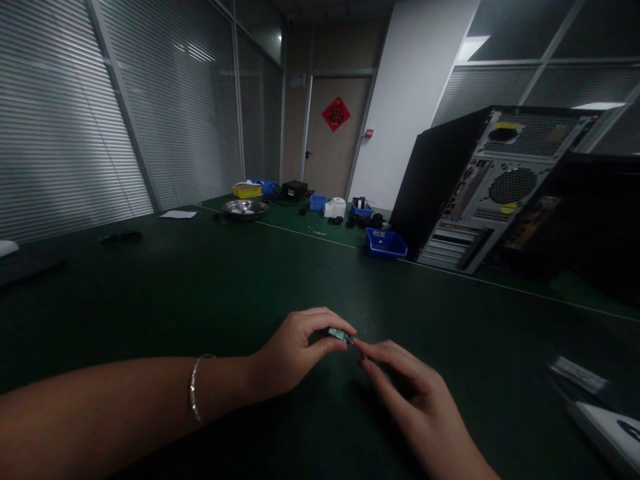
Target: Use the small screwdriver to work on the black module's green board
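Two bare hands, the left hand [285,353] and the right hand [423,407], meet over the near part of a table [210,287], its dark green surface smooth and crossed by a thin pale line. A silvery bracelet [194,390] forms a narrow, shiny band around the left wrist. Farther back stand a round metal bowl [245,211] with a reflective inside, a shallow yellow tray [247,192] and a white object [334,208] with a rounded top. A blue bin [386,247] with sloping walls sits just beside a computer case [440,180], a tall box with a plain black side and a grey rear bearing fine mesh and a circular fan grille. A flat white sheet [179,215] lies near slatted blinds [55,133]; beyond, a pale brown door [325,147] carries a red diamond-shaped sign [336,115] with a dark character.

The circuit board [337,333] lies between the thumb and fingers of the left hand, which grasps it near the tips. It is small, flat and elongated, bright green with paler patches, and darker at the end facing the right hand. The right hand pinches a slim dark piece [351,341] that reaches this end; whether the two are joined cannot be told, the finer detail being blurred
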Action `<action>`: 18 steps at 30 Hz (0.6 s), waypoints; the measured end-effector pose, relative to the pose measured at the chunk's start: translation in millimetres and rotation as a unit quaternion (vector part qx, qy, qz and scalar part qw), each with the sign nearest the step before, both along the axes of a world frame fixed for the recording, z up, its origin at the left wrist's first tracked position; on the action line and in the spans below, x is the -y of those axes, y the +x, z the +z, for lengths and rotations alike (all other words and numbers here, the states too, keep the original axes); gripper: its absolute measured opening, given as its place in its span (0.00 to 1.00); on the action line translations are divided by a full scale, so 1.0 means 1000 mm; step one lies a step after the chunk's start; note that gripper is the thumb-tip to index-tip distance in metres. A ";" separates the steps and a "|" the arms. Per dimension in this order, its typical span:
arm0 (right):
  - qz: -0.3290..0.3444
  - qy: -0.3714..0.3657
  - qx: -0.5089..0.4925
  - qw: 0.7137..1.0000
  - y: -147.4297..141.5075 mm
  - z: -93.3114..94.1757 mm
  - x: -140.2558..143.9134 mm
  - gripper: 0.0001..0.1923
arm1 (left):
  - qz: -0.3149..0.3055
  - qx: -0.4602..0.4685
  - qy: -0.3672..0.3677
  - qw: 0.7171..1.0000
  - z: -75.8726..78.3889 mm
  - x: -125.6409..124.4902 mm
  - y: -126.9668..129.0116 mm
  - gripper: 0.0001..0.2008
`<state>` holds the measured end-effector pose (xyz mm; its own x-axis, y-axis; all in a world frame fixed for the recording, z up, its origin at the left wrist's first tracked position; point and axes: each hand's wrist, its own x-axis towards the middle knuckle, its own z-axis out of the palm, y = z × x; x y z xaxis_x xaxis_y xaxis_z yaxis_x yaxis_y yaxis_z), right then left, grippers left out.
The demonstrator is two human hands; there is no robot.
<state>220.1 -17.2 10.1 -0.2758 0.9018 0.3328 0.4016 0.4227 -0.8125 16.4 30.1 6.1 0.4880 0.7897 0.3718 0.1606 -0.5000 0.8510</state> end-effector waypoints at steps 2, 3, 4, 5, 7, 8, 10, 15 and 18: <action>0.008 0.005 -0.001 1.000 0.000 0.000 0.000 0.12 | -0.006 -0.009 0.010 1.000 0.002 0.002 0.000 0.10; 0.012 0.006 -0.003 1.000 0.000 0.000 0.000 0.12 | -0.008 -0.017 0.009 1.000 0.003 0.003 -0.001 0.11; 0.015 0.008 -0.009 1.000 0.000 0.001 0.001 0.12 | -0.004 -0.023 0.003 1.000 0.004 0.004 -0.001 0.11; 0.019 0.012 -0.019 1.000 0.000 0.001 0.001 0.12 | -0.002 -0.027 -0.004 1.000 0.005 0.005 -0.001 0.11; 0.023 0.029 -0.043 0.998 0.000 0.001 0.002 0.13 | -0.002 -0.029 -0.018 0.999 0.007 0.006 -0.002 0.11; 0.024 0.039 -0.050 0.998 0.000 0.001 0.003 0.13 | -0.003 -0.027 -0.023 0.999 0.008 0.006 -0.002 0.11; 0.029 0.056 -0.054 0.997 0.000 0.000 0.002 0.14 | -0.006 -0.020 -0.032 0.999 0.008 0.006 -0.002 0.11; 0.069 0.093 -0.042 0.992 0.004 -0.006 -0.007 0.19 | -0.024 0.022 -0.072 0.997 -0.001 0.002 -0.001 0.10; 0.052 0.072 -0.044 0.995 0.003 -0.006 -0.009 0.17 | -0.018 0.020 -0.091 0.995 -0.005 -0.002 0.000 0.10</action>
